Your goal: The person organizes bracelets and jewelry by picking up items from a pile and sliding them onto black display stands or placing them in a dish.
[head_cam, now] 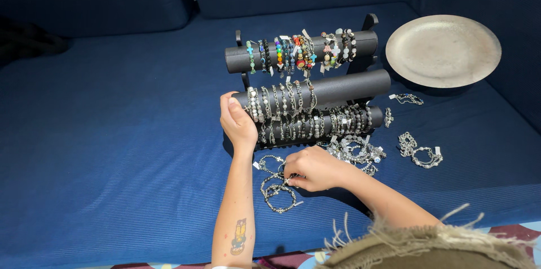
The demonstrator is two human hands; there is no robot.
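Two hands busy at the bracelet stand

Three black rolls, stacked like steps, make up the bracelet stand (pixel 315 86) on the blue cushion (pixel 112 150), and everything here sits around it. Left hand (pixel 238 122) is up at the stand's left end, fingers curled against the tip of the middle roll, nothing gripped that I can see. Right hand (pixel 315 168) is down in front of the stand, fingers pinched closed on a silver bracelet (pixel 277 181) from the loose heap lying on the cushion just before the bottom roll. Top roll carries the coloured bead bracelets (pixel 298 52); middle and bottom rolls are packed with silver ones (pixel 282 102). More silver pieces pile up (pixel 355 150) at the foot of the stand, right beside that right hand. Off to the stand's right, a small cluster (pixel 420 149) lies apart on the cushion. Behind and right of the stand, a round metal plate (pixel 443 49) rests.
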